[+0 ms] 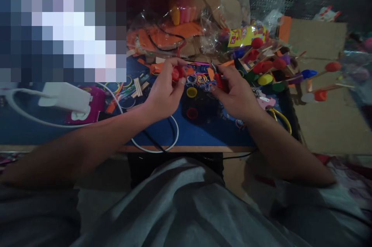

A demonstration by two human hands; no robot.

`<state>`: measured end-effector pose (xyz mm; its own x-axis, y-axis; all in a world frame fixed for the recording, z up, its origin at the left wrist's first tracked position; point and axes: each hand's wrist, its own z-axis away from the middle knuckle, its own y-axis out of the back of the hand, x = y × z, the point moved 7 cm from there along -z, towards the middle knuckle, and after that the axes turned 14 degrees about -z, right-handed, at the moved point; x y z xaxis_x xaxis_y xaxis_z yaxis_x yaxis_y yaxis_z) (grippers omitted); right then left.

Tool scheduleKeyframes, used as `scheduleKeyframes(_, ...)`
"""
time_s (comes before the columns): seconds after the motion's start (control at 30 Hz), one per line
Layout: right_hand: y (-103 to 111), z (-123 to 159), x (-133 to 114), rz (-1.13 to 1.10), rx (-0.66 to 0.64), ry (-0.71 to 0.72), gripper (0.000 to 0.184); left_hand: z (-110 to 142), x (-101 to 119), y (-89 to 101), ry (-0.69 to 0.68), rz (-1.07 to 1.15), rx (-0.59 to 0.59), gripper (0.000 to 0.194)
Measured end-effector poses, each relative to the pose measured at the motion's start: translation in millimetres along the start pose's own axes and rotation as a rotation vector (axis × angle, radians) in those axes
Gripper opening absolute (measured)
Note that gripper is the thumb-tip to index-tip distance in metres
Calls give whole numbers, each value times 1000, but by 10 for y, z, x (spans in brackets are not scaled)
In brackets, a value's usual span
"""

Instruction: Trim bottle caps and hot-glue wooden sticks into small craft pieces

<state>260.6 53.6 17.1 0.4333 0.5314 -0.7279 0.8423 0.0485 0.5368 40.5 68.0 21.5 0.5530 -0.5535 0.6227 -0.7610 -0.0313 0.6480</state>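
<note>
Right hand: red-handled tool (tip forward)

Open between the left hand and the right hand, down to the front of the blue tabletop, though dotted midway with a yellow ring and a red ring. Narrowed farther up by a red piece held in the left hand and red-handled pliers gripped in the right. Crossed at front left by a white cable looping to the table edge; blocked beyond by a white adapter against a magenta socket block. Hemmed in at right by colored-tip sticks jutting toward cardboard, and, nearer, by a yellow loop. Closed off at back by clear plastic bags and an orange sheet.
</note>
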Motion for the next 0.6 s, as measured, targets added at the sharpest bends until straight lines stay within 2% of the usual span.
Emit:
scheduleKeyframes(0.17, 101, -76, -147, 83, 2, 6, 43, 15, 123, -84, -92, -200, -185, 33)
scheduleKeyframes(0.3, 162, -126, -183, 119, -39, 14, 32, 24, 179, -88, -126, -263, -241, 42)
scheduleKeyframes(0.4, 157, -165, -78, 89, -102, -52, 24, 23, 178, -95, -122, -299, -268, 44)
scheduleKeyframes(0.47, 179, -186, 54, 37, -125, -146, 25, 24, 188, -98, -136, -291, -269, 43)
scheduleKeyframes(0.53, 252, -199, 208, -10, -115, -247, 30, 24, 199, -96, -153, -280, -259, 42)
scheduleKeyframes(0.6, 361, -218, 318, -24, -92, -272, 31, 21, 192, -93, -153, -280, -245, 41)
